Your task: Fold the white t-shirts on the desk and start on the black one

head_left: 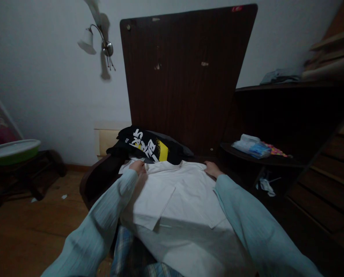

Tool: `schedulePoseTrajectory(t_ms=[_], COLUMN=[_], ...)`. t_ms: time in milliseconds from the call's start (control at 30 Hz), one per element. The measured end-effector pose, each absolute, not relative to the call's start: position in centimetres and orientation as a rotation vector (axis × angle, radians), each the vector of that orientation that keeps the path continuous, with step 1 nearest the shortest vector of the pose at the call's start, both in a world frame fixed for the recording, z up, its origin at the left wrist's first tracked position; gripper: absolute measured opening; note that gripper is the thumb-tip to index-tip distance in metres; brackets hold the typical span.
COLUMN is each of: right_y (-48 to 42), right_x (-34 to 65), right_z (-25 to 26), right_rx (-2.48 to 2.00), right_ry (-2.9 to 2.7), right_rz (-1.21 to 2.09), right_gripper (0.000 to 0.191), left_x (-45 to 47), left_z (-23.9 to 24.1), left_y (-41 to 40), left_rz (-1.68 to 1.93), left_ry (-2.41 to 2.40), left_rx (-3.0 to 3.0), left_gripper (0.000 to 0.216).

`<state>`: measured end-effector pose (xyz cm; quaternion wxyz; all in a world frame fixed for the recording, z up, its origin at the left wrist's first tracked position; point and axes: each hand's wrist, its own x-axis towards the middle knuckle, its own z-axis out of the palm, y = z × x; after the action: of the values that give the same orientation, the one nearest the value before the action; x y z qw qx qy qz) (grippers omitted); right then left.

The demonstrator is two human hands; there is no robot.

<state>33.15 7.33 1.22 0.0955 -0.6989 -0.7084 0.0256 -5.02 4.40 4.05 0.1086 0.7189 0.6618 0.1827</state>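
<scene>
A white short-sleeved shirt (pixel 186 196) is spread out in front of me, its collar side away from me and its lower part hanging toward me. My left hand (pixel 138 167) is closed on the shirt's far left shoulder. At the far right shoulder my right hand (pixel 213 169) grips the cloth, fingertips partly hidden. Just beyond the collar lies a folded black garment (pixel 151 144) with white lettering and a yellow patch. Blue plaid cloth (pixel 131 250) shows below the shirt, near my left forearm.
A tall dark wooden panel (pixel 186 77) stands behind the clothes. On the right, a dark shelf unit (pixel 276 159) holds a plastic packet (pixel 251 146). To the left, a green basin with a pale top (pixel 15 152) rests on a dark stool (pixel 18 173). A wall lamp (pixel 88 40) hangs above.
</scene>
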Motion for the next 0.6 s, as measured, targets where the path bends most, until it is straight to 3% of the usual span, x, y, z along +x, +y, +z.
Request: schedulePoseTrajectory(t_ms=[133, 333, 600], right_y=[6.7, 5.2, 4.5], right_x=[33.4, 34.0, 34.5], right_z=[2.2, 4.7, 4.9], right_rx=[-2.134, -2.126, -1.653], right_ry=[-2.029, -1.814, -1.441], right_rz=[0.072, 0.03, 0.57], right_gripper=[0.026, 0.024, 0.015], left_x=[-4.5, -4.5, -4.3], left_z=[4.9, 6.2, 5.8], left_y=[4.0, 3.2, 2.9], left_rz=[0.407, 0.382, 0.833], left_ry=[2.111, 2.173, 1.743], left_rx=[2.094, 2.057, 1.564], left_gripper=[0.01, 0.017, 0.016])
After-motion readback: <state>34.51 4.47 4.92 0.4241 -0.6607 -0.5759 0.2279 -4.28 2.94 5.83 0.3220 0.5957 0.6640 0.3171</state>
